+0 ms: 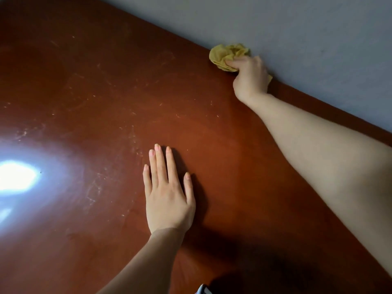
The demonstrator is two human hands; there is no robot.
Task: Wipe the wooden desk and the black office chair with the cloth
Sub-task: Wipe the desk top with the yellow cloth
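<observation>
Currently: cloth (224, 57), yellow, is crumpled into a wad, so its long axis is weak. The bulk spreads somewhat wider than tall, lies along the counter's back edge and points up-left in frame, away from the wrist. It sits at the far edge of the counter (106, 92), where the red-brown top meets the grey wall (318, 39). It is touching or nearly touching that wall; the seam is too soft in view to say which. A small yellow corner shows on the wall side of the hand.

Right grip (251, 79), a bare hand: fingers curled tight round the near part of the wad, thumb tucked against it, back of the hand up. It is clenched on the cloth, and the wad rests on the counter. Right forearm (318, 149) reaches in from lower right, stretched out across the top.

Left grip (169, 200), a bare hand: flat, palm down on the counter near mid-frame. Fingers (161, 166) are straight and a little spread, thumb out to the right. It holds nothing and is well apart from the cloth.

Surroundings: counter top is glossy, with pale scuffs and streaks across left and centre. Bright white glare (17, 177) at the left edge. Back edge runs diagonally, upper left to lower right. Small striped object (202, 290) at the bottom edge is mostly cut off.
</observation>
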